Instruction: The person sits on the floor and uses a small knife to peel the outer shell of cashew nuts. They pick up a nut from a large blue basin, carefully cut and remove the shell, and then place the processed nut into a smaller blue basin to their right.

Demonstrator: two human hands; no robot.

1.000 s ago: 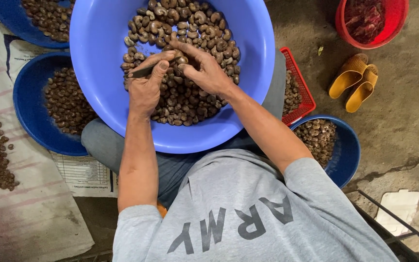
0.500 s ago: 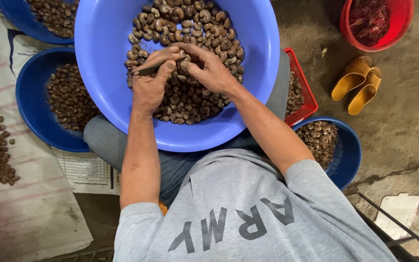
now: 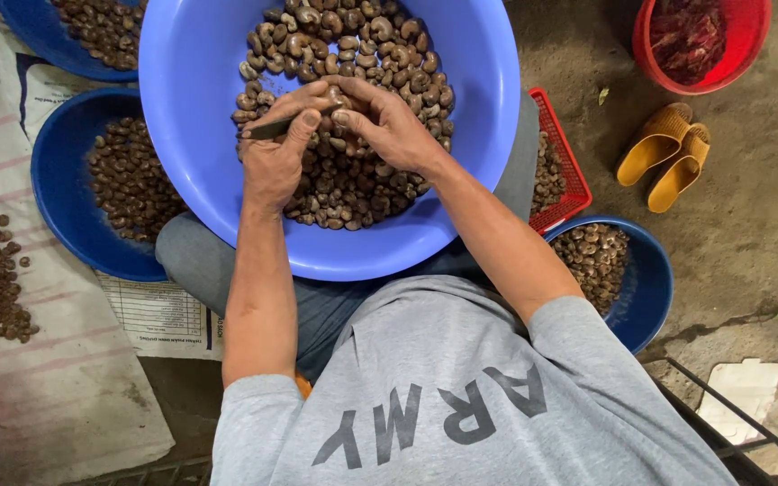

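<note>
A person in a grey shirt sits on the floor with a large light-blue basin [image 3: 191,135] balanced across the lap, both hands meeting over its heap of brown cashew nuts [image 3: 353,171]. The left hand [image 3: 274,153] has its fingers closed round a slim dark blade [image 3: 267,129], whose tip points toward the basin's left wall; the right hand [image 3: 387,121] pinches a single nut [image 3: 328,121] just beside that blade, near the middle of the basin. With bare fingertips pressed so close to the edge, a slip on the hard shell could likely nick a thumb, and a jolt might tip the basin off the knees. Darker blue bowls [image 3: 60,193] of nuts lie left of the basin, a red crate [image 3: 569,171] and yellow sandals [image 3: 664,155] to its right.
</note>
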